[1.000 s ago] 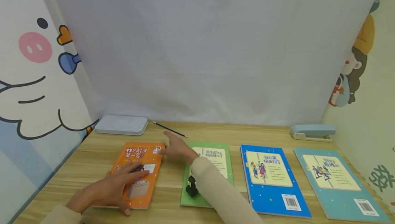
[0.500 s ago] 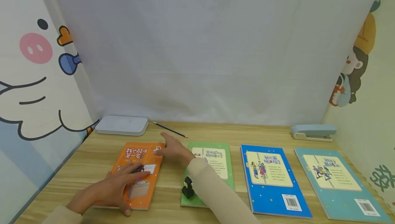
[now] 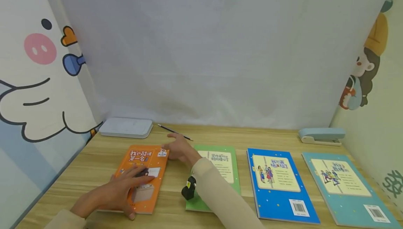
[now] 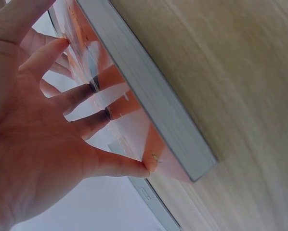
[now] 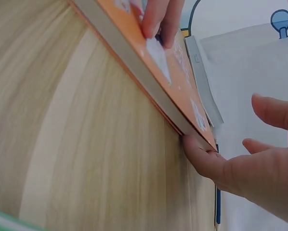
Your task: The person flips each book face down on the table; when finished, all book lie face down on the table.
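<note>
From the head view, four books lay in a row on the wooden table (image 3: 94, 159). The orange book (image 3: 141, 176) was the one on the left. Its long side ran away from the person, and the title end pointed at the back wall. The left hand (image 3: 116, 194) lay flat on its cover, fingers straight. The right hand (image 3: 179, 149) touched the far right corner, fingers loose. The green book (image 3: 220, 166) lay just beside it.

In the left wrist view, the straight fingers (image 4: 81, 96) pressed on the orange cover, and the thumb touched the near corner.

In the right wrist view, one finger (image 5: 202, 161) was tucked against the corner edge of the orange book (image 5: 177, 72).

The book looked thin, light and a bit bendy, with a smooth cover that might slip. I think an edge or corner is the best place to lift it.
</note>
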{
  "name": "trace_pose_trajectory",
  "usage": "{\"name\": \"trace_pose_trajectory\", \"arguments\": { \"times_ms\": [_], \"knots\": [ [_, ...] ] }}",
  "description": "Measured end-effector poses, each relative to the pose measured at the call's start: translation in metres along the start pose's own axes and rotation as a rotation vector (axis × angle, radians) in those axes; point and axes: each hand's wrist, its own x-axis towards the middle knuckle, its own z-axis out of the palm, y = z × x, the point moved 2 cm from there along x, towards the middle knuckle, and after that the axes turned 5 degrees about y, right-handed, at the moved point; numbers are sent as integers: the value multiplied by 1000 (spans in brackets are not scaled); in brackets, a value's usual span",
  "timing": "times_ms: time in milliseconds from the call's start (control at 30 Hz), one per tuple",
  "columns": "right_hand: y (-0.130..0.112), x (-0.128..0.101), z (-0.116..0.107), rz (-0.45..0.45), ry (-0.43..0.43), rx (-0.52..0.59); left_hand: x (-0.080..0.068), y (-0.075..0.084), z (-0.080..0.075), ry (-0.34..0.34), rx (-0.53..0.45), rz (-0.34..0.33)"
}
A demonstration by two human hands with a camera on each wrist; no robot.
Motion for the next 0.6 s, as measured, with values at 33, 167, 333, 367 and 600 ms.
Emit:
{"name": "trace_pose_trajectory", "arguments": {
  "times_ms": [33, 167, 333, 367, 600],
  "knots": [
    [1, 1, 0, 7, -2, 23, 0, 0, 0, 0, -2, 0],
    [3, 5, 1, 34, -2, 101, 1, -1, 1, 3, 6, 10],
    [5, 5, 1, 21, -11, 149, 1, -3, 1, 12, 22, 25],
    [6, 4, 0, 17, -14, 151, 1, -3, 2, 13, 24, 28],
    [9, 3, 3, 14, 19, 133, 1, -3, 2, 19, 25, 37]
  ]
}}
